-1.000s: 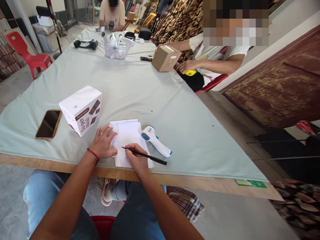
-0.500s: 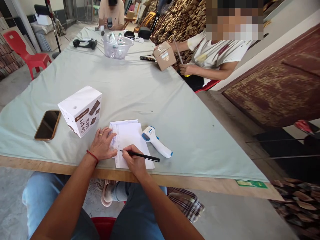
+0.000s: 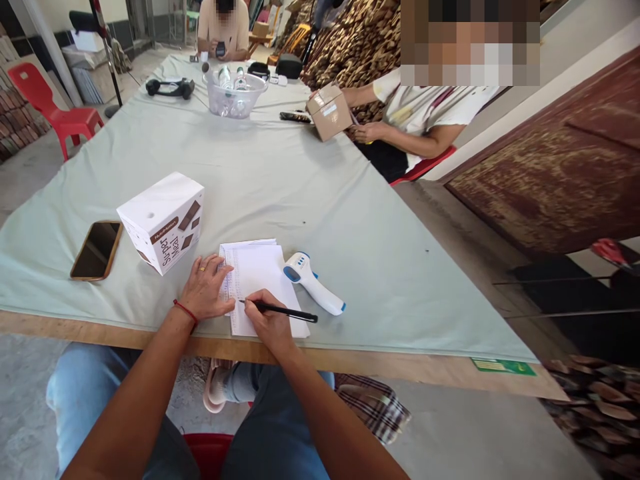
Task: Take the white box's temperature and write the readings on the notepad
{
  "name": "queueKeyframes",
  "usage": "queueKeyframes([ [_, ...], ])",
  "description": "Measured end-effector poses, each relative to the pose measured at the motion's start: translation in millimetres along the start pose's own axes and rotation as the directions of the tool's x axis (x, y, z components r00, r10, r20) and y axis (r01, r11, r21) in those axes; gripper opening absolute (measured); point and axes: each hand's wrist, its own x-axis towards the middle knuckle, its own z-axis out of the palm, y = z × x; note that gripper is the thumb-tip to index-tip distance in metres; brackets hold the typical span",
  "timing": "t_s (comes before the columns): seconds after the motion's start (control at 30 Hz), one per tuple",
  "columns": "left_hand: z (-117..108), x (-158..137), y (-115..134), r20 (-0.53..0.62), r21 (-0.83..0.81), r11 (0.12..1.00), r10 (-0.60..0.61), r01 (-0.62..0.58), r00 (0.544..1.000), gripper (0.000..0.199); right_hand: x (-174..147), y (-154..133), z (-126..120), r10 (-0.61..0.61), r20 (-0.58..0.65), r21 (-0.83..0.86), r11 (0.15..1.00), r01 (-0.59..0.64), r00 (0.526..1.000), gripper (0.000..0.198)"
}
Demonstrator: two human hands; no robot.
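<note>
Sheets of white paper (image 3: 265,267) lie in front of me near the table's front edge, with small blue writing down their left side. My left hand (image 3: 204,290) rests flat on that left edge, fingers spread. A black pen (image 3: 295,312) is gripped in my right hand (image 3: 270,327), its tip touching the paper close to my left thumb. Just right of the sheets lies a white and blue infrared thermometer (image 3: 315,283). A white printed box (image 3: 167,220) stands beyond my left hand, and a smartphone (image 3: 97,250) lies left of it.
A clear plastic basin (image 3: 233,100) with bottles stands far along the cloth-covered table (image 3: 240,173). At the right side a seated person (image 3: 425,113) handles a cardboard box (image 3: 330,112). Another person (image 3: 223,33) sits at the far end. A red chair (image 3: 55,107) stands left.
The pen's back end has shifted slightly while its tip stays on the paper. The person at the right has lowered a hand and a long thin item behind the cardboard box.
</note>
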Motion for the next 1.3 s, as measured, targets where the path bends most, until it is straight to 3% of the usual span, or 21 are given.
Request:
queueKeyframes([
  [0.53, 1, -1, -2, -0.016, -0.039, 0.999, 0.007, -0.007, 1.0, 0.061, -1, 1, 1, -0.012, -0.018, 0.017, 1.0, 0.012, 1.0, 0.01],
  [0.7, 2, -1, -7, -0.112, -0.164, 0.986, 0.007, -0.026, 0.994, 0.054, 0, 0, -1, -0.039, -0.021, 0.026, 0.999, 0.039, 0.999, 0.011],
  [0.77, 2, 0, -10, -0.203, -0.295, 0.955, -0.066, 0.004, 0.977, 0.045, -1, 0, -2, -0.048, -0.031, 0.027, 0.998, 0.049, 0.998, 0.014],
  [0.87, -2, 2, -15, -0.27, -0.541, 0.833, -0.307, 0.12, 0.913, 0.042, 1, 0, -1, -0.032, -0.025, 0.067, 0.997, 0.033, 0.999, 0.024],
  [0.93, -6, 5, -14, -0.159, -0.708, 0.689, -0.368, 0.154, 0.916, 0.053, 5, -1, -2, -0.029, 0.008, 0.155, 0.987, 0.027, 1.0, 0.03],
  [1.0, -13, 9, -11, 0.031, -0.823, 0.542, -0.259, 0.172, 0.965, 0.062, 12, -4, -6, -0.077, 0.05, 0.235, 0.97, 0.063, 0.996, 0.031],
  [1.07, -20, 12, -6, 0.18, -0.863, 0.46, -0.104, 0.208, 0.978, 0.068, 20, -9, -14, -0.148, 0.106, 0.254, 0.96, 0.117, 0.983, 0.032],
  [1.13, -26, 15, 0, 0.245, -0.866, 0.443, -0.03, 0.232, 0.969, 0.072, 28, -14, -24, -0.209, 0.18, 0.243, 0.956, 0.163, 0.961, 0.044],
  [1.3, -36, 19, 11, 0.249, -0.871, 0.449, 0.053, 0.2, 0.967, 0.089, 40, -22, -43, -0.268, 0.288, 0.257, 0.946, 0.196, 0.919, 0.072],
])
